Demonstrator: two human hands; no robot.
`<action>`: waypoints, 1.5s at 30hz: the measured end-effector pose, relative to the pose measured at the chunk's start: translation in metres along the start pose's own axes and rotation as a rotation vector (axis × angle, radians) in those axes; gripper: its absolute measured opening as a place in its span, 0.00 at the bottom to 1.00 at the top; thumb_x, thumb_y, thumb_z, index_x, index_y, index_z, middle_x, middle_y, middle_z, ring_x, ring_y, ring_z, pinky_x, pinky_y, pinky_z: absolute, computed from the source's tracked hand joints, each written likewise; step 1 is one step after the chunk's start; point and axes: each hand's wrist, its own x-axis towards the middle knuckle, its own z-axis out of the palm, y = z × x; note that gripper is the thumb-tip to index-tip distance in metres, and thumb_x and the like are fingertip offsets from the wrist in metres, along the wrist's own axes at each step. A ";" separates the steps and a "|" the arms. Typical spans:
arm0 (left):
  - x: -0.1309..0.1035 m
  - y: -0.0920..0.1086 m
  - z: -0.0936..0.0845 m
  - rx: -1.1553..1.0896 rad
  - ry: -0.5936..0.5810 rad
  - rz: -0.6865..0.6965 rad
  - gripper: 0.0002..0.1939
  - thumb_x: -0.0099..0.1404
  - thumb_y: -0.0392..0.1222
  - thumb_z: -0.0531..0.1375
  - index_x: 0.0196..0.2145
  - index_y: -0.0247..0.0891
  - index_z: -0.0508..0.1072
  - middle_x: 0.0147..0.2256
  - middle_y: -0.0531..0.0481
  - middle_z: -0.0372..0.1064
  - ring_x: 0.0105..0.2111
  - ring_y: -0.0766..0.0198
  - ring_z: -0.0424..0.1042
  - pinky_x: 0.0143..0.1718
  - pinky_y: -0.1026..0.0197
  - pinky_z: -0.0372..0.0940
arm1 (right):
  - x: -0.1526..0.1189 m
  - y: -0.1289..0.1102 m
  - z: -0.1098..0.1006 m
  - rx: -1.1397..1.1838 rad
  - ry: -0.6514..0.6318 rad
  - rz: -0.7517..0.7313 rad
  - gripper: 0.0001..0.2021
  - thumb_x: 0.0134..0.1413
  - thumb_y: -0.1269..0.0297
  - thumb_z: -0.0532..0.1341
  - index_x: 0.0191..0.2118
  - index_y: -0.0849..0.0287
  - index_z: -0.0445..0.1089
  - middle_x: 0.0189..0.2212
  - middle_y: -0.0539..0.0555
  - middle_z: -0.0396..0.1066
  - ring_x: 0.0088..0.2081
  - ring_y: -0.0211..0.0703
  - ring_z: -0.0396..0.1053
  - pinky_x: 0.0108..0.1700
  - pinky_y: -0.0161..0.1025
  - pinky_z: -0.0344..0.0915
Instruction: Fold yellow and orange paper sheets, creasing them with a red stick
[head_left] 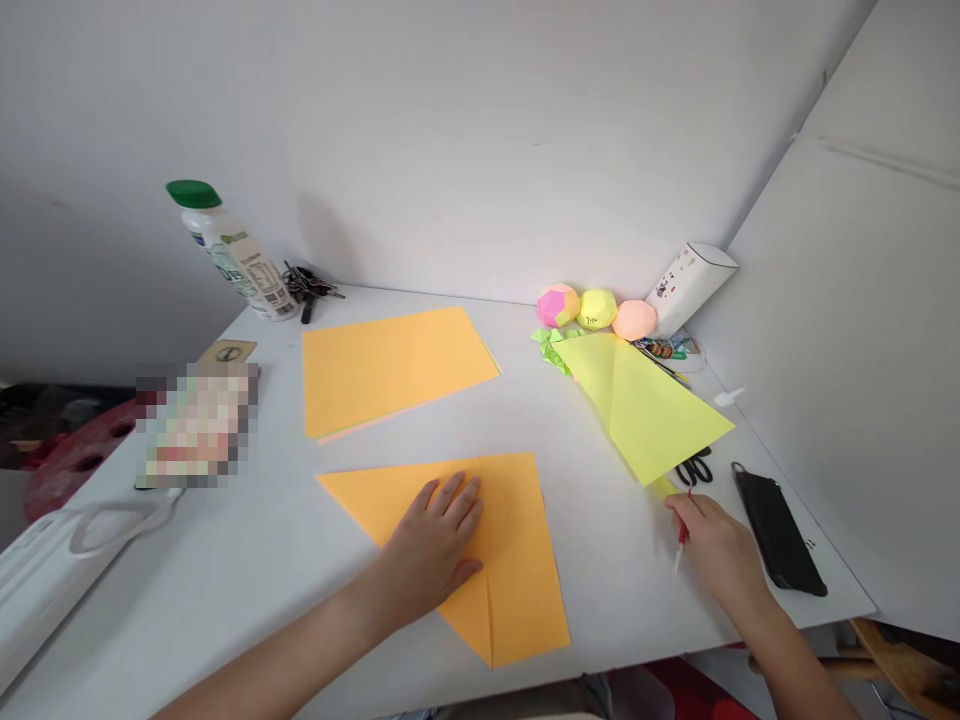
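Note:
My left hand lies flat with fingers spread on a folded sheet of orange paper. A triangular flap of that sheet points left, and a vertical edge runs below my palm. At the right, my right hand is closed around a slim red tool with a thin pale end; its exact kind is unclear. Just beyond that hand lies a yellow-green folded paper, with a small yellow strip near my fingertips. Black-handled scissors show partly from under the yellow-green paper.
A stack of orange paper lies farther back. Paper balls and a white box stand by the wall. A black phone is at the right; a bottle, keys and a blurred-out item are at the left.

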 end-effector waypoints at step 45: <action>0.036 0.000 0.026 -0.250 0.170 0.146 0.23 0.64 0.36 0.52 0.57 0.31 0.63 0.62 0.34 0.53 0.64 0.46 0.49 0.64 0.43 0.47 | 0.103 -0.102 0.046 0.554 0.136 -0.623 0.08 0.60 0.75 0.56 0.38 0.64 0.74 0.43 0.60 0.76 0.55 0.53 0.66 0.52 0.47 0.72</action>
